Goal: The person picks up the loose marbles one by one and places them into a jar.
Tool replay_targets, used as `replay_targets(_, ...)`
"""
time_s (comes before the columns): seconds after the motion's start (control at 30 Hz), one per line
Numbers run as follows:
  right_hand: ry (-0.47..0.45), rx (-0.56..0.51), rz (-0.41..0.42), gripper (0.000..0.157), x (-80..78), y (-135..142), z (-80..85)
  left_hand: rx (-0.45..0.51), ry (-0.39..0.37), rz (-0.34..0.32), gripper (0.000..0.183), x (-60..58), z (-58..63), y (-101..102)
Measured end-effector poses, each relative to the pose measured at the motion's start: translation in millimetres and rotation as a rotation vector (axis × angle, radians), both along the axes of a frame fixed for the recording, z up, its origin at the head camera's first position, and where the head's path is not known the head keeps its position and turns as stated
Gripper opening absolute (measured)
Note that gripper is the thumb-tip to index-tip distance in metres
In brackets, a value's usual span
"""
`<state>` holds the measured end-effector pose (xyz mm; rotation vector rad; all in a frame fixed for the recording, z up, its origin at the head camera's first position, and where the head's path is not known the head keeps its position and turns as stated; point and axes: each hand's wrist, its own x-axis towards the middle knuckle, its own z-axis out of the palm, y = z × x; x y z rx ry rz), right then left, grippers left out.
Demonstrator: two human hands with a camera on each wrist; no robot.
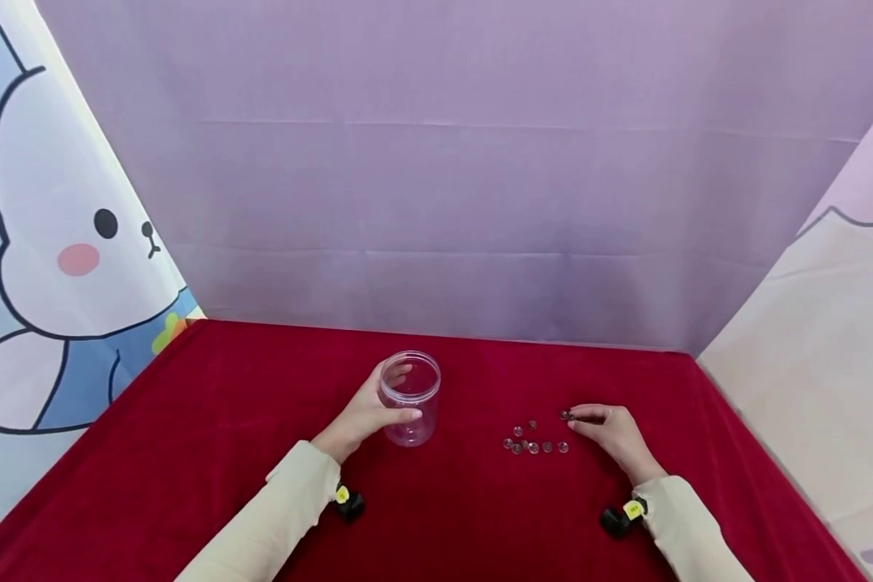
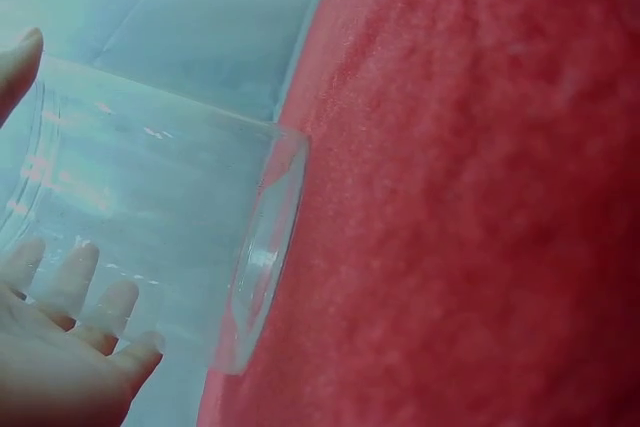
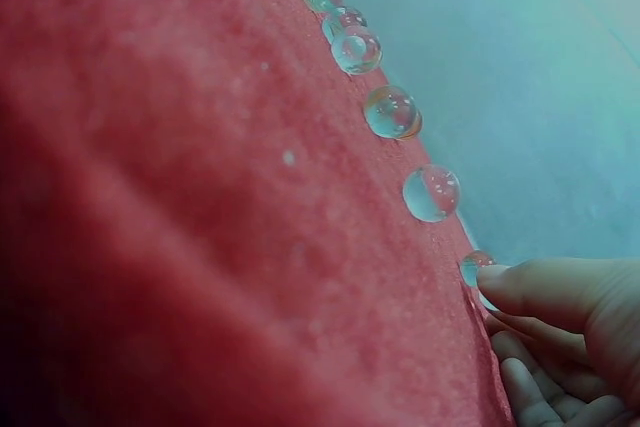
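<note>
My left hand [image 1: 367, 412] grips a clear plastic jar [image 1: 411, 428] by its side, thumb in front and fingers behind. The jar has no lid, and its wide mouth points up; its base [image 2: 265, 257] appears low over the cloth in the left wrist view. To the right, my right hand [image 1: 611, 432] is down at the cloth, thumb and forefinger pinching a clear glass marble [image 3: 487, 301] mostly hidden by the thumb. Another marble [image 3: 477, 267] sits right at the thumb tip. Several more marbles [image 1: 533, 448] lie loosely grouped between the jar and my right hand.
Red cloth [image 1: 436, 517] covers the table. A plain lilac curtain [image 1: 451, 186] hangs along its back edge. On the left stands a panel with a cartoon animal [image 1: 51, 202], and a pale panel [image 1: 829, 339] borders the right side.
</note>
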<state>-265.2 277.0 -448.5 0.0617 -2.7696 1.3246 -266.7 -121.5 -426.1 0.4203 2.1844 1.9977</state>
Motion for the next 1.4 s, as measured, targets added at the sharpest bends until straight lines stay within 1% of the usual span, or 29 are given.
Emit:
replay_targets(0.17,0.0,-0.018,-0.018,0.026,-0.8,0,-0.5,-0.006,0.01,0.0,0.081,-2.1,-0.3,0)
replay_targets(0.43,-0.04,-0.045,-0.037,0.028,-2.9,-1,-3.0,-0.016,0.01,0.005,0.08,-2.9,-2.5,-2)
replay_targets(0.63,-0.074,-0.065,-0.037,0.03,-2.6,1,0.4,-0.018,0.011,0.003,0.081,-2.8,-2.0,-1)
replay_targets(0.87,-0.101,-0.12,-0.023,0.035,-2.0,2,2.0,-0.018,0.009,0.006,0.082,-3.4,-2.7,-2)
replay_targets(1.07,-0.094,-0.167,-0.016,0.036,-4.5,6,-0.1,-0.011,0.022,0.005,0.081,-4.0,-3.2,-1)
replay_targets(1.17,-0.09,-0.179,-0.018,0.037,-5.3,9,-1.3,-0.007,0.015,0.003,0.081,-4.0,-3.6,0)
replay_targets(1.4,-0.101,-0.177,-0.014,0.04,-3.9,10,-2.3,-0.002,-0.003,0.015,0.083,-1.2,-5.8,2)
